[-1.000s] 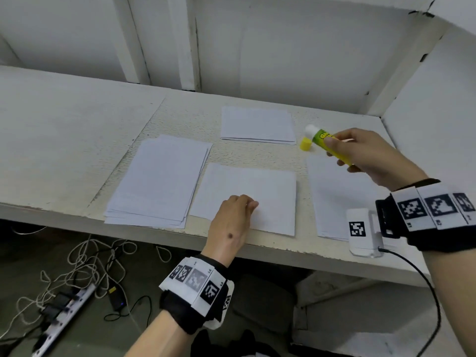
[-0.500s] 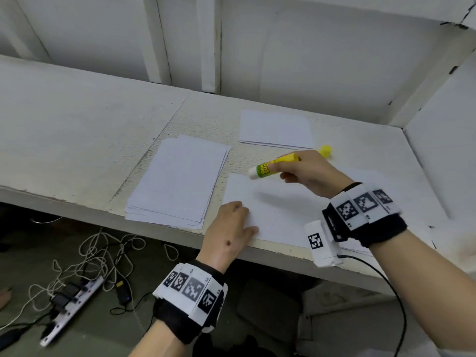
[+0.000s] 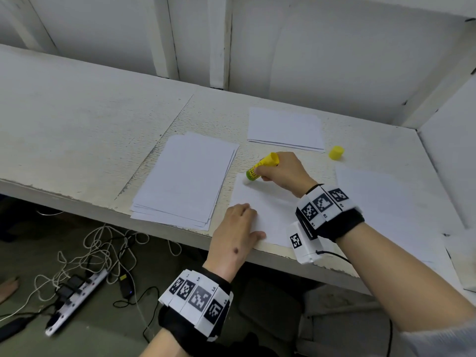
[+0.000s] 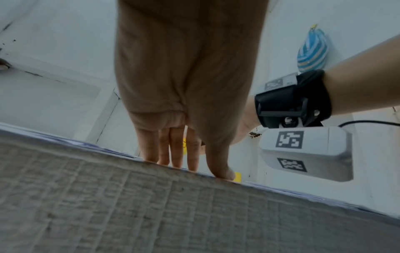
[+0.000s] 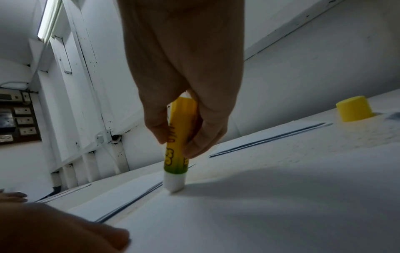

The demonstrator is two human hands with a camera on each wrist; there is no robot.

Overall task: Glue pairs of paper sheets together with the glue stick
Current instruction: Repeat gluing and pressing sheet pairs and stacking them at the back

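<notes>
A single white sheet [image 3: 268,210] lies at the bench's front edge. My right hand [image 3: 283,171] grips the yellow glue stick [image 3: 261,167] [image 5: 179,142], whose white tip touches the sheet's far left corner. My left hand [image 3: 238,233] [image 4: 184,150] presses flat on the sheet's near left part, fingers straight. The stick's yellow cap [image 3: 336,152] [image 5: 354,108] stands loose on the bench to the right. A stack of white sheets [image 3: 188,176] lies left of the single sheet.
A smaller paper pile [image 3: 286,128] sits at the back and more sheets [image 3: 381,202] lie on the right near the side wall [image 3: 448,155]. The bench [image 3: 77,119] runs left. Cables and a power strip [image 3: 74,300] lie on the floor below.
My right hand carried the glue stick from the right, over the cap, down to the sheet's far left corner, tip now on the paper. The left hand stayed on the sheet.
</notes>
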